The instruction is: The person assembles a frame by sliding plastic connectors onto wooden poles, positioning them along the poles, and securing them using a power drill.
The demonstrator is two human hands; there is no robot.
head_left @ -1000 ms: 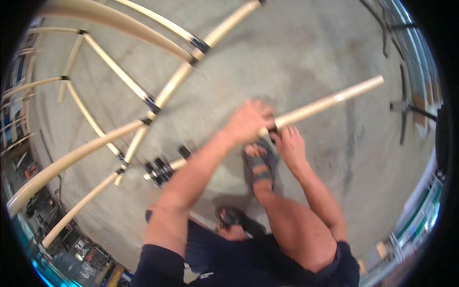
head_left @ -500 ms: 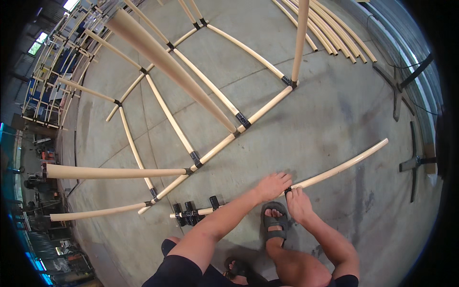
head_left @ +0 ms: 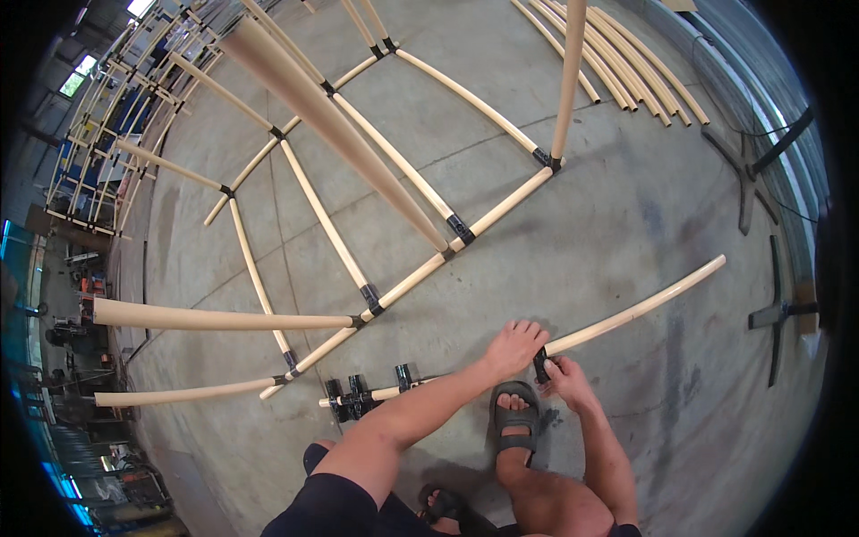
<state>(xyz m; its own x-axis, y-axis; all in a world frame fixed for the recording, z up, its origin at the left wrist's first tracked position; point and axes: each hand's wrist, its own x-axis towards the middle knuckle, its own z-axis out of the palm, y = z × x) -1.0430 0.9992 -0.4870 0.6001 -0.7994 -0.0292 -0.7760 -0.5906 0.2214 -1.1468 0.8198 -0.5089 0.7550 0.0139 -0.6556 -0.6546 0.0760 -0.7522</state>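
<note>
A long cream-coloured pipe (head_left: 640,322) lies across the floor in front of me, running beneath my hands. My left hand (head_left: 517,349) is closed over this pipe, just left of a black pipe joint (head_left: 541,365). On the joint's right side, my right hand (head_left: 569,383) has its thumb and fingers closed against it; part of the grip is hidden. Toward the pipe's left end sit several more black joints (head_left: 356,394), some with their sockets pointing up. My left forearm covers the stretch of pipe between them and my hand.
Beyond my hands stands a large pipe frame (head_left: 412,285) with uprights rising toward me. Several loose pipes (head_left: 626,67) lie at the far right. Dark metal stand feet (head_left: 777,311) rest by the right wall. My sandalled foot (head_left: 514,416) is close to the pipe.
My right hand has drawn off the top of the pipe and down to the joint's side. More of the black joint now shows, its lower part pointing toward me. The left hand stays nearly in place.
</note>
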